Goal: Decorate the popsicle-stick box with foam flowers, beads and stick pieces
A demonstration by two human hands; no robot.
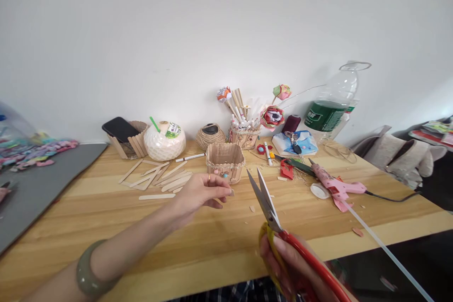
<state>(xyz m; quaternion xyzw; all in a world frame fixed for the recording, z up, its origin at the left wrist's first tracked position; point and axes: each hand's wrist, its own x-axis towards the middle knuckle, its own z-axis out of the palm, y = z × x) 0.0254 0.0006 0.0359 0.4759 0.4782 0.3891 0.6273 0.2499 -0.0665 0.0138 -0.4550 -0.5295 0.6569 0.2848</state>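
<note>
Scissors with blades a little parted are in the right hand, whose fingers are wrapped about the handles near the front edge of the desk, and the blades point away from this edge. To the left of the blades, apart from them, the left hand has its thumb and forefinger close together, but I cannot tell if they pinch something small. Just behind this hand stands a small wooden box, between it and the back edge.

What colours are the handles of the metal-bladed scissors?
One red handle, one yellow handle; the head view shows them.
</note>
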